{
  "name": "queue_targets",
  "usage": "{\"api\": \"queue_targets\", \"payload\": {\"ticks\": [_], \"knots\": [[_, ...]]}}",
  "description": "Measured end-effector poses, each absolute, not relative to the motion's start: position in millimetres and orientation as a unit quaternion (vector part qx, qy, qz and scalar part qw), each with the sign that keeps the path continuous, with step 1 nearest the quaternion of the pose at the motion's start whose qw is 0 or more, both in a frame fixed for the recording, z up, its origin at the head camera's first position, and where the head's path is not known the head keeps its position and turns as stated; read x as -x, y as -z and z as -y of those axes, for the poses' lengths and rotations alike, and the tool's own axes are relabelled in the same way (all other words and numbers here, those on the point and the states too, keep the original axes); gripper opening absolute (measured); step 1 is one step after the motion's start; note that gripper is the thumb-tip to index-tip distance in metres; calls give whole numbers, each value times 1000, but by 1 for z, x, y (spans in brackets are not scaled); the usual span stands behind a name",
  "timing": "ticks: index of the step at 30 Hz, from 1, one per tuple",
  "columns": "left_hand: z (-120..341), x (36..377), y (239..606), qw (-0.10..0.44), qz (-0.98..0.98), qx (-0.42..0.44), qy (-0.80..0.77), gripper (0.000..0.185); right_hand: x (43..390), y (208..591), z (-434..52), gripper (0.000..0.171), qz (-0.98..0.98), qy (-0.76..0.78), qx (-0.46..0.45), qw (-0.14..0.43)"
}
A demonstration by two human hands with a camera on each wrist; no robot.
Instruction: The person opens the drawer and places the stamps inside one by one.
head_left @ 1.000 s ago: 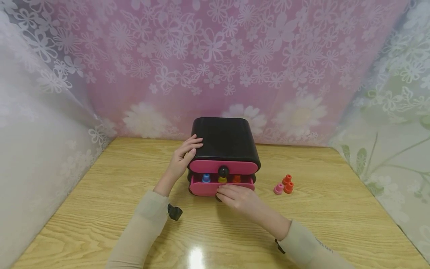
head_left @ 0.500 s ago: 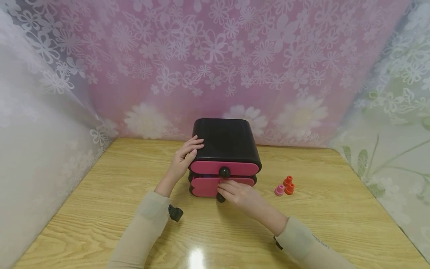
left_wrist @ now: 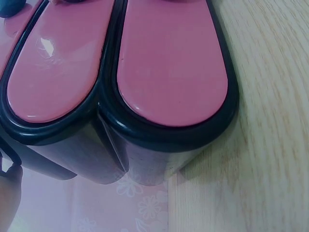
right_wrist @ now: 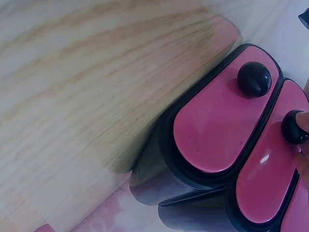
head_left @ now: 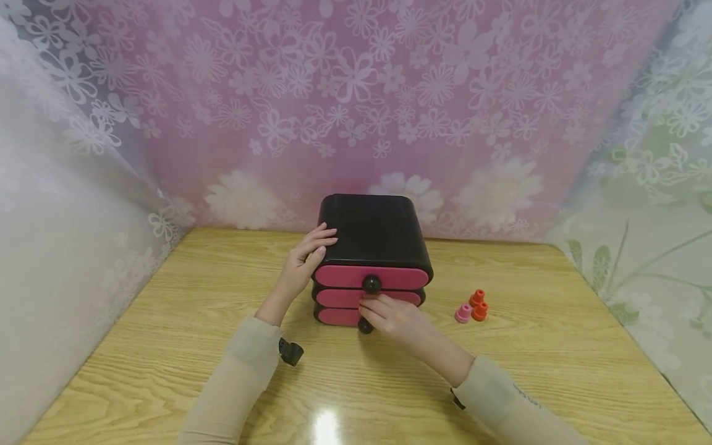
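drawers all sit flush in the small black cabinet (head_left: 374, 235), three pink fronts stacked one over another, and every place below is told from that cabinet. it stands on the wooden table (head_left: 167, 346), near the far edge, with the flowered pink curtain (head_left: 356, 93) hanging behind it. the left hand (head_left: 305, 262) rests against the cabinet's left side, its fingers lying nearly straight over the top left corner and closing on nothing. the right hand (head_left: 396, 321) is in front of the cabinet, at the middle drawer (head_left: 339, 298); its fingertips touch the pink front there, and the right wrist view shows a finger against that drawer's black knob (right_wrist: 292, 126), though whether it truly pinches the knob cannot be told. above it the top drawer (head_left: 345, 277) shows its own round knob (head_left: 371, 284), free of both hands. below, the bottom drawer (head_left: 336, 317) is partly hidden by the right hand. right of the cabinet, apart from it, three small pegs (head_left: 471, 307) stand in a close cluster on the table, two orange and one pink.
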State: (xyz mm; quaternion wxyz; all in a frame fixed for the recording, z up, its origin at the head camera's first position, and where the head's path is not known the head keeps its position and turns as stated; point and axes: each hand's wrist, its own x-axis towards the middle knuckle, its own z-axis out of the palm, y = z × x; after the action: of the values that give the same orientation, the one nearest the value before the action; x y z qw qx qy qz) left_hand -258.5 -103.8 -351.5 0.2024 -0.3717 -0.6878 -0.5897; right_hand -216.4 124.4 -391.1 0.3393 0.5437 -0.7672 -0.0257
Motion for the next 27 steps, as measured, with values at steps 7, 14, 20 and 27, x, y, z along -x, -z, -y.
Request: {"api": "queue_targets", "payload": {"ticks": [7, 14, 20, 27], "knots": [[104, 259, 352, 204, 687, 374, 589, 26, 217, 389, -124, 33, 773, 30, -539, 333], [104, 259, 354, 195, 688, 373, 592, 27, 214, 388, -124, 41, 749, 14, -560, 353], [104, 259, 355, 201, 687, 377, 589, 27, 210, 388, -120, 41, 695, 1, -604, 391], [104, 259, 353, 201, 689, 375, 587, 26, 209, 392, -120, 33, 689, 5, -621, 373]]}}
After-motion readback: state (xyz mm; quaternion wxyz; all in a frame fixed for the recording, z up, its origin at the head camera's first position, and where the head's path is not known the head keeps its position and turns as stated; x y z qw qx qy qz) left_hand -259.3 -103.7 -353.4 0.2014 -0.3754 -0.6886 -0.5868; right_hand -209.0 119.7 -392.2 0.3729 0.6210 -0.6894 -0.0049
